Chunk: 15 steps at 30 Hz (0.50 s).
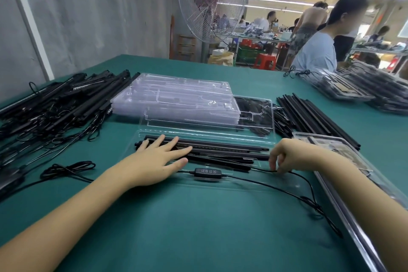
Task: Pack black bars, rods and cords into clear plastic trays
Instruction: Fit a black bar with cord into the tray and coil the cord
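Head view: my right hand (pixel 293 157) has its fingertips (pixel 280 169) curled down, pinching the cord (pixel 265 170) just at the right end of the clear tray (pixel 154 132). My left hand (pixel 159 157) lies flat, fingers straight and spread, pressing on the left part of the black bars (pixel 220 150) lying in that tray. The bars and tray run left to right, parallel with the near edge of the table (pixel 198 227). From my pinch the cord arcs away right and toward me to a bunched knot. Another run comes back left to the controller (pixel 208 172), which sits on the tray's near side between my hands. So the slack lies right of and nearer than my right fingers, and I judge that hand must feed it leftward. A filled tray (pixel 344 154) crowds the right side, where the slack might snag. Toward the far edge are a stack of empty trays (pixel 176 97), loose rods (pixel 309 115) and, at the left edge, a tangled pile of bars and cords (pixel 55 104). The open room is the table's near side.
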### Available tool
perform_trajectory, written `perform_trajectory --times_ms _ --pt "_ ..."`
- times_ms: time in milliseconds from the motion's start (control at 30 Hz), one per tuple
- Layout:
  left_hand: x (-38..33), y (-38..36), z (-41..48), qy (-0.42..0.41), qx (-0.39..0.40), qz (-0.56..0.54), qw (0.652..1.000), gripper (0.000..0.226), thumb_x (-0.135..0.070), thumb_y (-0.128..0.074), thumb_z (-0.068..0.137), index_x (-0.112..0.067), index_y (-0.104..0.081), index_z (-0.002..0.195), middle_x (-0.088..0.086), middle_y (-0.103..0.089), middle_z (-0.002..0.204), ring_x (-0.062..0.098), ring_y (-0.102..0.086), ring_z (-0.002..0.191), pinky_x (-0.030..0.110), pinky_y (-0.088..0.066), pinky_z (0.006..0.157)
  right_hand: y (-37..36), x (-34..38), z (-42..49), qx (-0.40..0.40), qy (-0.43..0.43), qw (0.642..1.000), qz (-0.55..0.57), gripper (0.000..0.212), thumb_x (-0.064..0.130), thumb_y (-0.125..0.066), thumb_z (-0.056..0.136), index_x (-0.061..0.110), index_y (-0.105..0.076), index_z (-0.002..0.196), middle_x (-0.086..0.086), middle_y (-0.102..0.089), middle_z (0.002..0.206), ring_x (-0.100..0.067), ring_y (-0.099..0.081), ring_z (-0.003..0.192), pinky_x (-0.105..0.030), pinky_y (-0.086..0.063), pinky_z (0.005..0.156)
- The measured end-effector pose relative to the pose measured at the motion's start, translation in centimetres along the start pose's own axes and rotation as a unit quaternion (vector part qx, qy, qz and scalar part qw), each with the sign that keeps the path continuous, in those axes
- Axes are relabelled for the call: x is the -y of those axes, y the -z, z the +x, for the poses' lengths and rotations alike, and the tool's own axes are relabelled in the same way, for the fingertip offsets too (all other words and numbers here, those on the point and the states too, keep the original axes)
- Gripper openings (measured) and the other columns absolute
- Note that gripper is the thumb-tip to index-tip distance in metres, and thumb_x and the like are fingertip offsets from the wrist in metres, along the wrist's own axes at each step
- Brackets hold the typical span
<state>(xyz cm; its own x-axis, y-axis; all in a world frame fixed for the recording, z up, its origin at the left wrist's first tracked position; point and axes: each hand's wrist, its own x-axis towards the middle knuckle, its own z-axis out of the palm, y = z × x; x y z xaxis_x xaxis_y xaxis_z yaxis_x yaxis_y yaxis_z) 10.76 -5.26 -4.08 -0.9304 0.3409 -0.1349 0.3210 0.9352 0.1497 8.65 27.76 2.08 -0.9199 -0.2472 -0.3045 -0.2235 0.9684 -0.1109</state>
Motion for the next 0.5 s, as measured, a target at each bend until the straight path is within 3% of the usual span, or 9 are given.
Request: perform_trajectory --times_ms 300,500 --pt "-0.2 0.2 -0.4 -0.015 0.019 0.019 1.0 0.052 -0.079 0.003 0.07 -0.076 0.014 0.121 -0.012 0.017 0.156 0.02 0.02 0.143 0.047 0.009 0.116 1.1 -0.7 -1.0 0.093 -0.006 0.99 0.101 0.021 0.013 -0.068 0.083 0.033 -0.071 0.084 0.008 -0.057 0.064 -0.008 -0.053 0.063 -0.021 -0.05 0.06" --pt "-0.4 0.4 -0.5 -0.014 0.023 0.022 0.999 0.049 -0.082 0.005 0.067 -0.081 0.009 0.116 -0.009 0.013 0.158 0.022 0.016 0.144 0.051 0.006 0.116 2.1 -0.4 -2.0 0.171 -0.03 0.981 0.09 0.037 0.015 -0.07 0.082 0.033 -0.065 0.114 0.005 -0.053 0.072 -0.008 -0.053 0.067 -0.019 -0.05 0.064"
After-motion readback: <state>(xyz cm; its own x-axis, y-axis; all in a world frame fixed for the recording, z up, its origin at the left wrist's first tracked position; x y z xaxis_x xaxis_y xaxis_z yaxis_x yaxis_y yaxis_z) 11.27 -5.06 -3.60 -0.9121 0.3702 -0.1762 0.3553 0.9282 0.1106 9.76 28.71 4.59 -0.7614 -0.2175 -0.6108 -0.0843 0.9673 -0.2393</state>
